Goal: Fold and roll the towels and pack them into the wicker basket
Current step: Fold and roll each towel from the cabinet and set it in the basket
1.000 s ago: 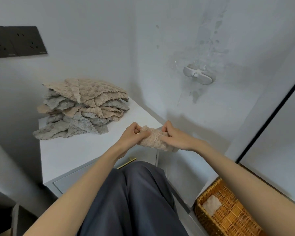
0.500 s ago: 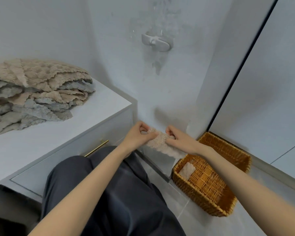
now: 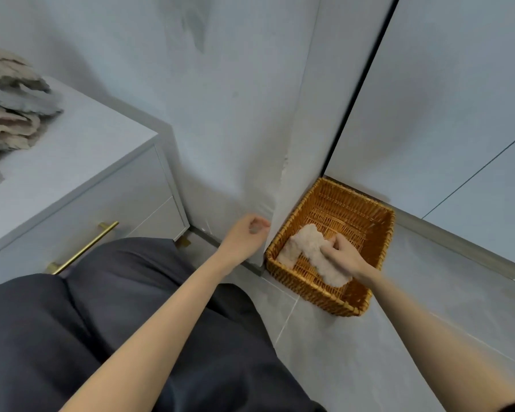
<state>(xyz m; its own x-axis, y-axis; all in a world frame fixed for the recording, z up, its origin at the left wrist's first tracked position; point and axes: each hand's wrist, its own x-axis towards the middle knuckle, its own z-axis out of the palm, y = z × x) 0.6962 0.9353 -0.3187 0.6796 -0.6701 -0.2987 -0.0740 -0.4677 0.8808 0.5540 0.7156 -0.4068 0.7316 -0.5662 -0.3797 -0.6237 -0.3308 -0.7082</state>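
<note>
A wicker basket stands on the floor in the corner by the wall. My right hand reaches into it and grips a rolled beige towel, which lies low over the basket's bottom. Another rolled beige towel lies in the basket's near-left corner, touching the held one at its upper end. My left hand hovers left of the basket near the wall's edge, fingers loosely curled and holding nothing. A pile of unfolded beige and grey towels sits on the white cabinet at far left.
The white cabinet with a brass drawer handle stands to the left. My dark-trousered legs fill the lower left. Grey tiled floor lies around the basket. A dark door edge rises behind it.
My view has swung right and down. My left hand has let go of the rolled towel. My right hand alone has carried it down into the basket.
</note>
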